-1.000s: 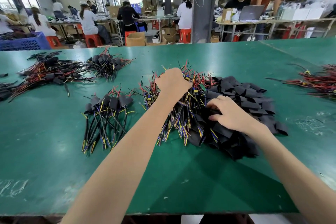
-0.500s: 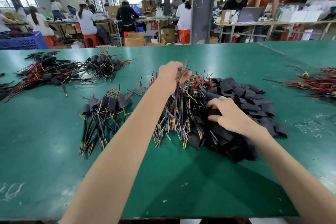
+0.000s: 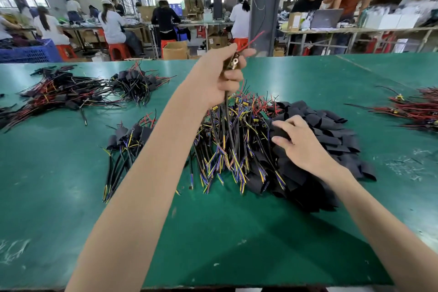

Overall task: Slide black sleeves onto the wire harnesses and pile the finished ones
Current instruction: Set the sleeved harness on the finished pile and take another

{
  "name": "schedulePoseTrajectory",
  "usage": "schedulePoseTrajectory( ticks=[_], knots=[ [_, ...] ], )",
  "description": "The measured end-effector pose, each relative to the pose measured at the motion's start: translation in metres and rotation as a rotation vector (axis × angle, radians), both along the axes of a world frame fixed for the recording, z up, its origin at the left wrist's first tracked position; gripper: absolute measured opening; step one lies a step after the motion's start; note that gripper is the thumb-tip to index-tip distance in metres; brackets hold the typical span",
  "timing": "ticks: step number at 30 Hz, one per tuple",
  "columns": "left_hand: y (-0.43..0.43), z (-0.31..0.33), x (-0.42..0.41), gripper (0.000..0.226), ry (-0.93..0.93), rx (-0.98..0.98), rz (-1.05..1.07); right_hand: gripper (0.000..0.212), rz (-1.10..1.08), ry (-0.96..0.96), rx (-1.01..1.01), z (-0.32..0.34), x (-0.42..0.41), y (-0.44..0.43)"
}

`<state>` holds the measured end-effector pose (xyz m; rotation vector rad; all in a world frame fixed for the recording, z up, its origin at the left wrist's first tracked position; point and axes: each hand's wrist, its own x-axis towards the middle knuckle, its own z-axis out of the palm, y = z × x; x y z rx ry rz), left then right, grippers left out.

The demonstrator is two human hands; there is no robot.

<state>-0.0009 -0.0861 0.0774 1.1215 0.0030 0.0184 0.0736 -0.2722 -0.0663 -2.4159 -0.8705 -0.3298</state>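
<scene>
My left hand grips one wire harness by its top end and holds it up above the heap of bare harnesses in the table's middle. A ring terminal and red wires stick out of the fist, and the black cable hangs down into the heap. My right hand rests on the pile of flat black sleeves just right of the heap, its fingertips pinching at a sleeve. A small pile of sleeved harnesses lies to the left of my left forearm.
The green table also carries a large tangle of red and black harnesses at the far left and another bundle at the right edge. Bare green surface lies near the front edge. People work at benches behind the table.
My left hand has risen from the heap, lifting one harness clear by its top end. My right hand has stayed on the sleeve pile, shifting only slightly.
</scene>
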Motion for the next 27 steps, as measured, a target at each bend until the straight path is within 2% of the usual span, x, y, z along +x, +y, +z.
schedulePoseTrajectory(
  ticks=[7,9,11,13,18,23,27],
  knots=[
    [0.030,-0.006,-0.030,0.021,-0.305,1.193,0.475,0.035,0.011,0.011,0.147,0.001,-0.003,0.001],
    [0.038,-0.022,-0.037,0.019,-0.364,1.531,0.528,0.036,0.021,0.008,0.171,0.001,-0.004,0.002],
    [0.044,-0.047,-0.040,0.021,-0.324,1.718,0.511,0.037,0.029,-0.022,0.202,0.001,-0.004,0.002],
    [0.047,-0.076,-0.042,0.025,-0.263,1.773,0.500,0.039,0.032,-0.045,0.240,0.001,-0.005,0.003],
    [0.053,-0.126,-0.048,0.023,-0.329,1.677,0.683,0.041,0.045,-0.055,0.300,0.000,-0.007,0.005],
    [0.052,-0.134,-0.051,0.016,-0.454,1.642,0.818,0.045,0.084,0.000,0.347,0.000,-0.010,0.007],
    [0.050,-0.137,-0.052,0.016,-0.475,1.600,0.922,0.052,0.131,0.057,0.384,-0.004,-0.012,0.009]
  ],
)
